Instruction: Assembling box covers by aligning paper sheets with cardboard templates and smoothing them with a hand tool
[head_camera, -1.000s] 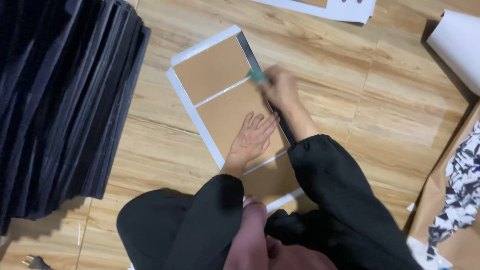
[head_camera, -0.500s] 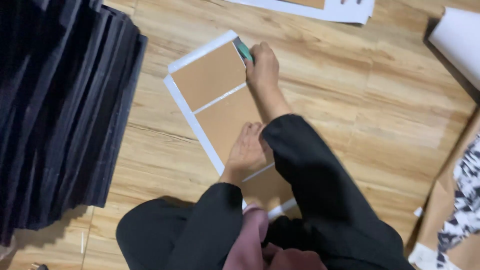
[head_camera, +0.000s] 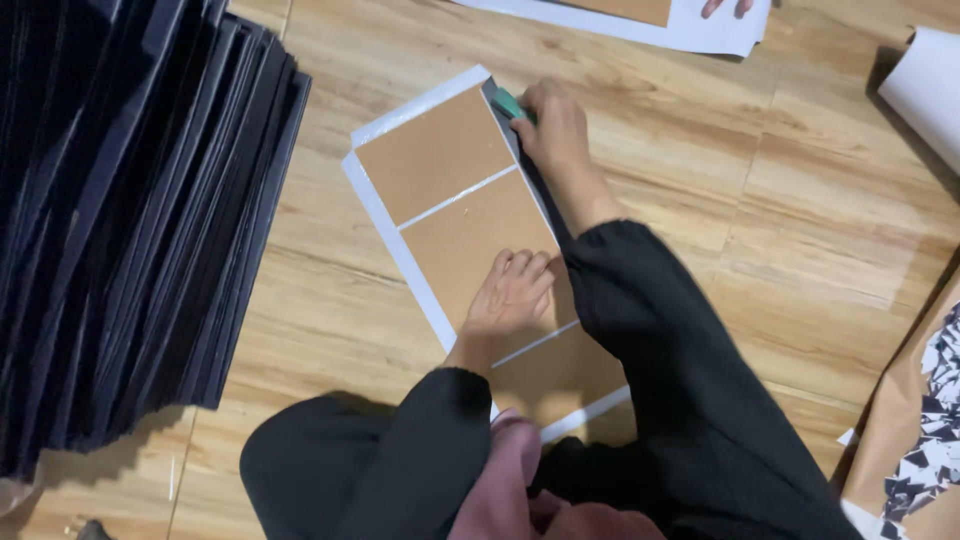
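Observation:
A white sheet (head_camera: 372, 194) lies on the wooden floor with brown cardboard panels (head_camera: 436, 152) laid on it in a row. My left hand (head_camera: 511, 292) presses flat, fingers spread, on the middle panel. My right hand (head_camera: 553, 122) reaches to the sheet's far right corner and grips a small green tool (head_camera: 507, 102) held against the edge of the far panel. Both my arms are in black sleeves.
A tall stack of black boards (head_camera: 130, 220) stands on edge at the left. Another white sheet with a brown panel (head_camera: 640, 20) lies at the top, with another person's fingertips (head_camera: 725, 7) on it. White paper (head_camera: 925, 85) and patterned paper (head_camera: 935, 430) lie at the right.
My right hand has slid the green tool along the sheet's right edge, away from me, up to the far corner. My left hand has stayed pressed on the middle panel.

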